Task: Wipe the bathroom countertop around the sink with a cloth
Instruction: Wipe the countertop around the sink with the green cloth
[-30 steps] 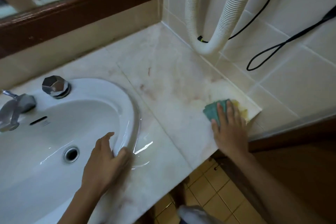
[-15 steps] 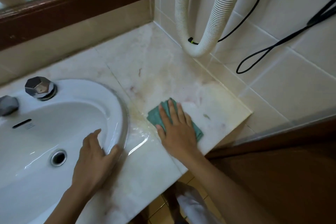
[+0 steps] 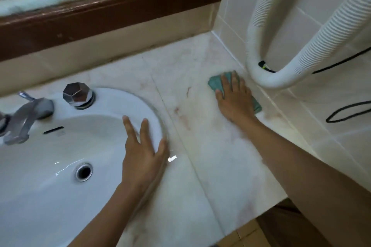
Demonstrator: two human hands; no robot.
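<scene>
My right hand (image 3: 234,100) presses flat on a green cloth (image 3: 215,83) at the far right of the pale marble countertop (image 3: 210,156), close to the tiled side wall. Most of the cloth is hidden under the palm; its edges show ahead of the fingers and behind the wrist. My left hand (image 3: 142,156) rests with fingers spread on the right rim of the white sink (image 3: 50,166), holding nothing. Reddish stains mark the marble between the sink and the cloth.
A chrome tap handle (image 3: 77,94) and a grey faucet (image 3: 26,118) stand at the sink's back. A white ribbed hose (image 3: 281,78) loops down the tiled wall just right of the cloth, with black cables (image 3: 345,112). A wood-framed mirror (image 3: 100,6) runs along the back.
My right hand has slid the cloth from the counter's front right corner, through the middle, back toward the wall under the hose. My left hand stays on the sink rim.
</scene>
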